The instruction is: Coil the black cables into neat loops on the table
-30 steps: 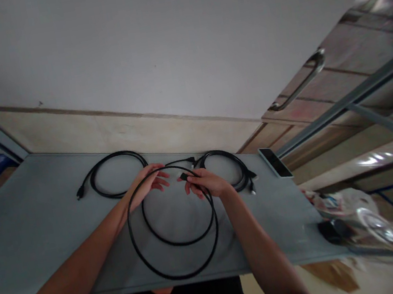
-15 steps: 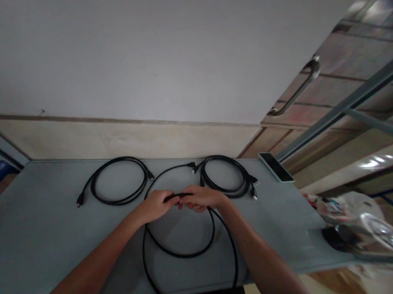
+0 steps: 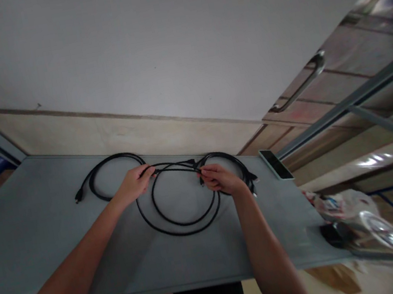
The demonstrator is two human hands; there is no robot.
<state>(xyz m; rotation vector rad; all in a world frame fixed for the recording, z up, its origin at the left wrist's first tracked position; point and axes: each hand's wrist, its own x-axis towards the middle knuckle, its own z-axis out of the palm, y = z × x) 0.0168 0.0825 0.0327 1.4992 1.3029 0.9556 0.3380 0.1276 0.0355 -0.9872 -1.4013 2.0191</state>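
A black cable (image 3: 184, 233) forms loose loops at the middle of the grey table (image 3: 48, 254). My left hand (image 3: 136, 183) grips its upper left part, and my right hand (image 3: 219, 178) pinches its upper right part. Between the two hands, strands of the cable run nearly straight. Behind my left hand lies a coiled black cable (image 3: 90, 178), its plug pointing left. Another coiled black cable (image 3: 239, 162) lies partly behind my right hand, with its plugs at the right.
A phone (image 3: 276, 165) lies near the table's right end, by the metal frame (image 3: 328, 116). A wall (image 3: 178, 131) borders the back edge. Bags and a dark object (image 3: 336, 235) are at the right.
My hands have moved apart and farther back toward the wall. The cable's loops, which hung over the front edge, have been drawn up onto the table and are smaller.
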